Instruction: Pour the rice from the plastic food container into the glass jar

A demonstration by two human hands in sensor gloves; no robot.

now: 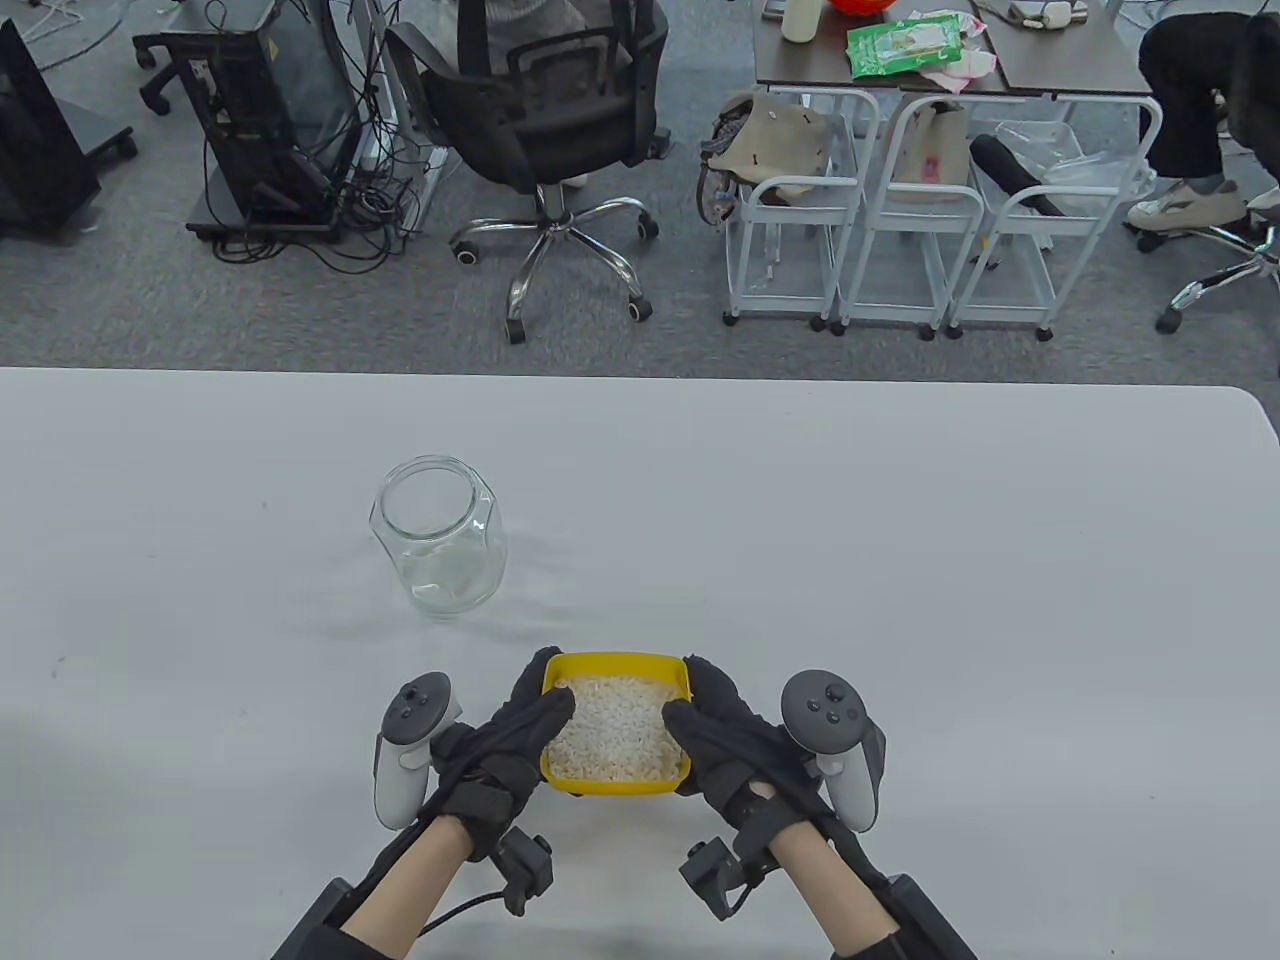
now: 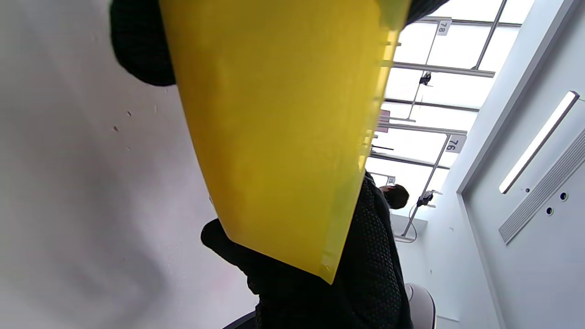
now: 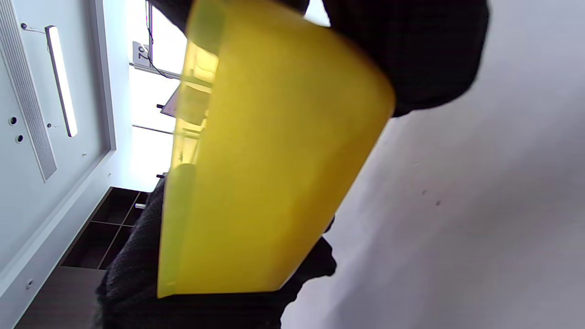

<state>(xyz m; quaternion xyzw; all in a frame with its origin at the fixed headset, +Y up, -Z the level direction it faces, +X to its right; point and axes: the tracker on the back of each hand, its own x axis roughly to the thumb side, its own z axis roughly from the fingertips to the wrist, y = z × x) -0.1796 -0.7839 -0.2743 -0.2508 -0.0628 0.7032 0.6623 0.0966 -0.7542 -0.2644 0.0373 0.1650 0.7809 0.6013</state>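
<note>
A yellow plastic food container [image 1: 617, 672] full of white rice [image 1: 612, 738] is near the table's front edge. My left hand [image 1: 520, 740] grips its left side and my right hand [image 1: 725, 745] grips its right side. The wrist views show its yellow wall close up, in the left wrist view [image 2: 274, 132] and in the right wrist view [image 3: 265, 183], with gloved fingers around it. I cannot tell whether it rests on the table or is just above it. An empty clear glass jar [image 1: 440, 535] with no lid stands upright, farther back and to the left.
The white table [image 1: 900, 560] spreads wide to the right and far side. Beyond its far edge are an office chair [image 1: 545, 130], white carts [image 1: 890, 230] and computer gear on the floor.
</note>
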